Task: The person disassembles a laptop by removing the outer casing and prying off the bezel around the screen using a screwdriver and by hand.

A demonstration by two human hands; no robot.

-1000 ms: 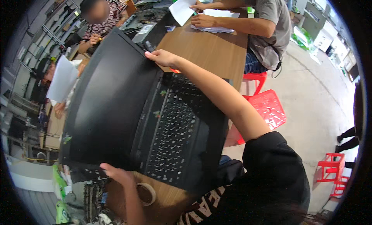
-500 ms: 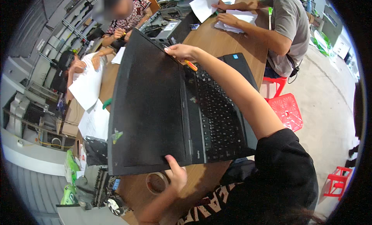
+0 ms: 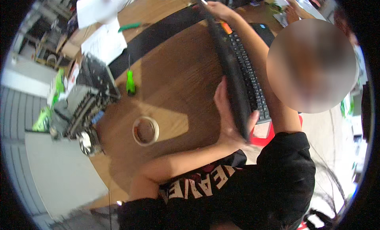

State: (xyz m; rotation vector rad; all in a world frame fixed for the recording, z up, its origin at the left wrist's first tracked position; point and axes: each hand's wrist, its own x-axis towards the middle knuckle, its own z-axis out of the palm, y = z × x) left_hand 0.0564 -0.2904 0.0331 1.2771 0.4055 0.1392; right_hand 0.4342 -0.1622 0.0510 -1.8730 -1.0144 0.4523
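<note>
A black laptop [image 3: 233,67] is held up on its edge, steeply tilted, its keyboard [image 3: 249,67] facing right. My left hand [image 3: 229,119] clasps its near end, fingers on one side and thumb on the other. At the far end, my right hand [image 3: 219,10] grips the lid's edge. An orange screwdriver handle [image 3: 226,28] shows just below my right hand; its shaft is hidden, and whether the fingers hold it is unclear. The picture is somewhat blurred.
On the wooden table [image 3: 174,79] lie a green screwdriver [image 3: 130,83], a round pale-rimmed tub [image 3: 145,131], paper sheets [image 3: 105,42] and a green-handled tool [image 3: 129,27]. Circuit boards [image 3: 85,103] and a small fan [image 3: 85,143] are at left. A person's hand [image 3: 293,10] holds papers at far right.
The laptop has swung right and tipped from lying wide open to standing on edge, uncovering the table and green screwdriver. My left hand has moved right along with it.
</note>
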